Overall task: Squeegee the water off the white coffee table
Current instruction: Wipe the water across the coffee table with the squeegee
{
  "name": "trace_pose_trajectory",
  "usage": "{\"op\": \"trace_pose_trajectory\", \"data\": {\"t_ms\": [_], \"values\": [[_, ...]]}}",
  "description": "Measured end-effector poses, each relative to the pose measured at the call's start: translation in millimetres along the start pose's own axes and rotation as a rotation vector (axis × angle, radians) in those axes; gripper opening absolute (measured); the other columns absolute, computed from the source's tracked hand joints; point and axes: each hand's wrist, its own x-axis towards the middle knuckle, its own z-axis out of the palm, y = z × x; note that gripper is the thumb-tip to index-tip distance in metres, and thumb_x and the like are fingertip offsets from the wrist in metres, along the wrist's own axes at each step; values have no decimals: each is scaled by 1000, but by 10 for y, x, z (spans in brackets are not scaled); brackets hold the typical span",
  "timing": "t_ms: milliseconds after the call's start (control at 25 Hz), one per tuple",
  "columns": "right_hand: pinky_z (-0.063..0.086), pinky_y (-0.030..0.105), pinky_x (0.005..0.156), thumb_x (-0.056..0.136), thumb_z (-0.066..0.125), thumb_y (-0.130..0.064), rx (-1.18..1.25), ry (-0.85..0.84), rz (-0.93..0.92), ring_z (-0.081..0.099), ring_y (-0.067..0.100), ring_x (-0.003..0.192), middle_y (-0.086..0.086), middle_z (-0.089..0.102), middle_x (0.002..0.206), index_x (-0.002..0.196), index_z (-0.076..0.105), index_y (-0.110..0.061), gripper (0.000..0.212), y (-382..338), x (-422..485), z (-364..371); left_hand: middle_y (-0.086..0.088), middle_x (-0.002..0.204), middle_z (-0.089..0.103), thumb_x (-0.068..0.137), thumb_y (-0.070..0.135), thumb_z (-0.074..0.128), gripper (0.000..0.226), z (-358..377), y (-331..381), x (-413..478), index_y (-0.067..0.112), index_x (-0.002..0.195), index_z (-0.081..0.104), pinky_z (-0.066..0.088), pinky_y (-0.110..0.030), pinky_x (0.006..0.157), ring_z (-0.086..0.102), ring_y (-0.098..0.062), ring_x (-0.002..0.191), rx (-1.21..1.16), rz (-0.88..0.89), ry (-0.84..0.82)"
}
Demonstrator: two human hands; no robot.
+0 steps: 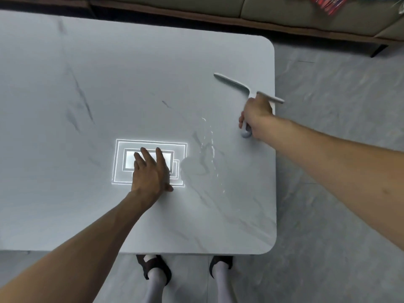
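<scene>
White squeegee (244, 88) gripped by right hand (254, 115), blade axis 10-to-4 o'clock, water (207, 147) at 7 o'clock of blade; left hand (150, 171) flat, fingers released, on table (131, 84).

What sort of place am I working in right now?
Most likely a home living room: a white marble-look coffee table, a sofa along its far side, and grey stone-look floor. The right hand holds a squeegee near the table's right edge.

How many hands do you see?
2. The left hand lies flat on the table, on a bright reflection. The right hand grips the squeegee near the table's right edge. None seem hidden.
</scene>
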Motion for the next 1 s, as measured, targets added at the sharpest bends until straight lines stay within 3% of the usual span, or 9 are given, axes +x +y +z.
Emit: {"op": "trace_pose_trajectory", "data": {"t_ms": [80,200,320,400,560,680,760,840,1000], "values": [[36,17,39,102,21,-18,-103,-21,29,43,21,49,7,47,69,110,57,-17,36,72,-76,152,-42,149,6,66,53,79,127,11,-8,19,2,150,0,26,-52,115,9,-57,139,10,-1,-8],[53,34,52,99,23,-18,-551,-88,-270,59,31,69,10,59,94,144,33,-41,52,566,-313,134,-42,149,5,65,52,80,127,2,-14,26,2,151,0,28,-52,114,9,-57,139,5,-5,-18],[49,41,86,103,23,-24,-776,-160,-471,56,35,100,12,61,117,150,26,-38,49,1032,-416,-112,-42,149,5,65,53,79,127,-2,-27,17,3,151,0,28,-52,114,8,-57,139,7,8,-29],[42,39,87,104,25,-27,-883,-176,-506,52,37,108,12,61,121,151,26,-38,48,1177,-360,-345,-42,150,5,65,53,80,127,-5,-42,14,3,151,0,28,-52,114,7,-57,140,6,12,-26],[43,37,78,106,29,-29,-1027,-212,-538,56,36,96,14,65,114,149,32,-38,45,1269,-434,-818,-38,151,2,65,49,82,125,-36,-48,-44,5,151,1,26,-51,115,3,-54,141,-43,8,-39],[43,37,82,106,32,-28,-1122,-231,-493,57,37,106,13,63,126,148,39,-32,42,1179,-541,-1104,-34,149,13,66,37,83,109,-45,-90,-115,4,146,16,35,-48,108,17,-52,137,-65,27,-16],[44,34,70,105,35,-28,-1054,-248,-479,60,32,90,12,66,107,140,48,-35,38,1072,-597,-1202,-27,135,34,63,27,82,91,-24,-148,-212,2,135,32,44,-45,96,37,-46,122,-77,61,27],[37,27,50,104,37,-29,-790,-238,-434,51,22,60,7,58,77,128,54,-40,32,896,-568,-1124,-19,117,43,62,21,79,77,15,-242,-327,3,125,40,46,-43,86,46,-38,106,-123,62,75],[33,21,44,100,37,-39,-324,-46,-256,39,16,45,6,45,67,106,59,-22,29,519,-186,-409,-19,111,47,68,17,70,69,120,-516,-515,-1,129,41,43,-42,86,47,-37,99,-180,-42,142]]}}
